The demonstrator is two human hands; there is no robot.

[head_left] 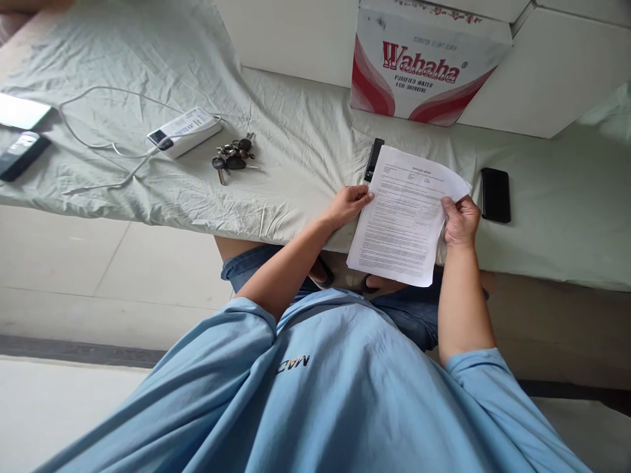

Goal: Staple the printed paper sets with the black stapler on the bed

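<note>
White printed sheet (pixel 407 217) between both hands, keys (pixel 231 157) well left

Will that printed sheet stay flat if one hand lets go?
Probably not: the sheet looks thin, and its top corner already curls by the right hand. Held only by the left hand, it would likely droop. It seems very light.

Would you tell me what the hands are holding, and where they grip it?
A printed sheet of paper: the left hand at its left edge, the right hand at its right edge.
</note>
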